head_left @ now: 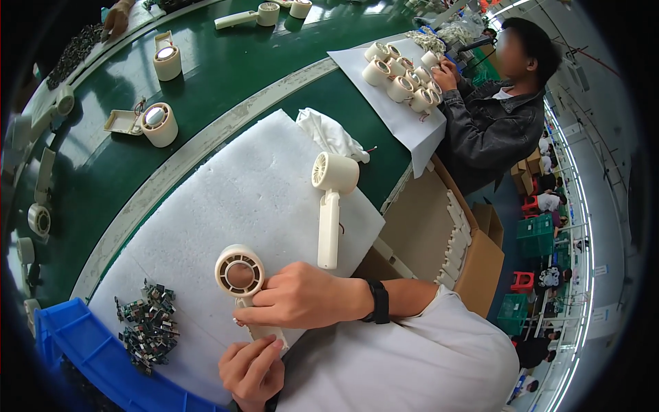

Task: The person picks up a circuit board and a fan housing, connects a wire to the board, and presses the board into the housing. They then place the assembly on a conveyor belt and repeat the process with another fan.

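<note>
Fan (237,264) at the Near Edge of a White Pad (206,199)

The fan is cream, and the front of its round head shows. Its handle (266,332) slants toward the bottom of the view, partly hidden by the hands. The right hand (302,295), with a black band (377,302) on its wrist, has its fingers curled, pinching the fan just below the head. The left hand (252,371) is lower down. Its fingertips are bunched together by the handle, but I cannot tell if they pinch it.

Another fan (335,175) lies on the pad, farther off and to the right. A pile of little green boards (147,326) sits on the pad to the left, next to a blue bin (82,329). Past the pad is a green tabletop (226,82) with some fan heads (159,127) on it. To the right, a box (484,275) has pale parts (456,254) lined up inside. Past it, a co-worker (504,113) in a dark jacket (480,154) is by a heap (399,89) of round fan heads on a white sheet (419,134).
</note>
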A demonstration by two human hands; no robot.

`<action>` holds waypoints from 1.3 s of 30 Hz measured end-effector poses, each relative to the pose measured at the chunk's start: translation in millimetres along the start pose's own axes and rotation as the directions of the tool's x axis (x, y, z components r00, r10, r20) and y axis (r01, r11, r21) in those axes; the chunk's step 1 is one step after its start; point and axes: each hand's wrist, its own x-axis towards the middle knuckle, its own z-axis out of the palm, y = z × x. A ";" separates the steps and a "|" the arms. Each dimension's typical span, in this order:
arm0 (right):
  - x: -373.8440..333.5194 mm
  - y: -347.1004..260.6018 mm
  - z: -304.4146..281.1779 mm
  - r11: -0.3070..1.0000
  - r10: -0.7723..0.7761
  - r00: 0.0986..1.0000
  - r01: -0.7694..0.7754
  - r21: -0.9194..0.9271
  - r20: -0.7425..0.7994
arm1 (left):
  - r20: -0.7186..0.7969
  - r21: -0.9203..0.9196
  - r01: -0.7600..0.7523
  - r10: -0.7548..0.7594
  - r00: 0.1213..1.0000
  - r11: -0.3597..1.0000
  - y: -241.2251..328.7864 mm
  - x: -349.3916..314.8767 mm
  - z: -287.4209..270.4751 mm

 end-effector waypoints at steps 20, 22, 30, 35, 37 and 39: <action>11.4 -16.5 15.5 0.905 0.324 0.945 -0.295 0.306 -0.047 | -0.278 -0.552 0.345 -0.558 0.782 0.759 -9.6 10.9 3.2; 10.0 -17.9 14.6 0.906 0.324 0.945 -0.296 0.304 -0.045 | -0.254 -0.476 0.355 -0.512 0.820 0.805 -11.1 9.2 4.9; 9.3 -17.2 14.4 0.893 0.334 0.942 -0.309 0.329 -0.023 | -0.187 -0.421 0.368 -0.477 0.859 0.829 -13.1 15.0 -2.7; 7.2 -12.2 7.5 0.892 0.310 0.951 -0.296 0.343 0.016 | -0.145 -0.366 0.374 -0.450 0.881 0.852 -11.3 12.6 -3.2; 7.2 -10.8 5.2 0.891 0.299 0.954 -0.290 0.348 0.030 | -0.155 -0.494 0.391 -0.522 0.839 0.776 -9.3 15.0 0.7; 7.5 -9.1 2.4 0.882 0.296 0.954 -0.295 0.368 0.055 | -0.154 -0.557 0.391 -0.554 0.818 0.733 -9.9 16.0 2.1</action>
